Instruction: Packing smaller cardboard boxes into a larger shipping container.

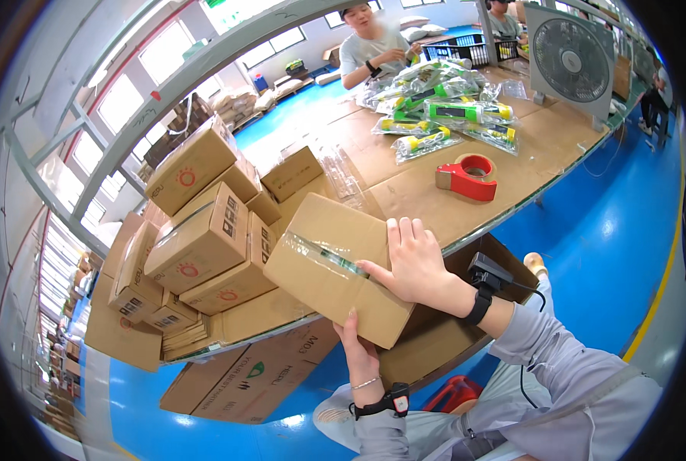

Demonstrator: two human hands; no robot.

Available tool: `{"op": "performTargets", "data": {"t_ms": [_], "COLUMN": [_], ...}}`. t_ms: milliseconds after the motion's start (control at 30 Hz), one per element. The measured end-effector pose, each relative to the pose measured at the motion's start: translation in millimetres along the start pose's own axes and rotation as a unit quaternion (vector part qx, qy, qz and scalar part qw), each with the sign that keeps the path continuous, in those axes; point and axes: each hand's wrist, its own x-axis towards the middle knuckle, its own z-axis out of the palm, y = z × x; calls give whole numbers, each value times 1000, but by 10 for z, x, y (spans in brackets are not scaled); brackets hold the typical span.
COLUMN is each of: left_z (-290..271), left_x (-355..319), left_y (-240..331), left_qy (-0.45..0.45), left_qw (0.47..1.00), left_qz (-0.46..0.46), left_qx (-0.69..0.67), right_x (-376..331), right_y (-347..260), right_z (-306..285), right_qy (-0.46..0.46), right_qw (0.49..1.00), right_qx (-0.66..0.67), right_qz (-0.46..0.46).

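Observation:
A small brown cardboard box (pixel 323 269), sealed along its top seam with clear tape, is held at the near edge of the brown work table (pixel 427 196). My right hand (pixel 414 265) lies flat on the box's top, thumb along the tape seam. My left hand (pixel 358 347) grips the box from underneath at its near edge. Both wrists wear black bands.
Several sealed boxes (pixel 204 238) are stacked on the table to the left. A red tape dispenser (pixel 467 177) and green-and-yellow bagged items (pixel 450 115) lie farther back, near a white fan (pixel 572 60). A person (pixel 373 50) sits across the table. Flat cartons (pixel 243 380) lean below it.

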Motion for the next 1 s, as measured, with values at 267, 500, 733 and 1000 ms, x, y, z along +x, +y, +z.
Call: {"op": "performTargets", "data": {"t_ms": [267, 500, 733, 1000], "left_z": [251, 648, 1090, 1075], "left_x": [-605, -1076, -1064, -1072], "left_y": [28, 248, 151, 42], "left_qy": [-4, -66, -128, -170], "left_qw": [996, 981, 831, 812], "left_qz": [-2, 136, 254, 227], "left_qx": [-92, 123, 478, 510], "right_x": [-251, -445, -1135, -1177], "right_y": [277, 769, 1000, 764], "right_z": [-250, -275, -112, -328], "right_qy": [-38, -180, -79, -32], "right_qw": [997, 955, 638, 480], "right_qx": [71, 201, 705, 772], "right_qz": [-2, 123, 298, 415]}}
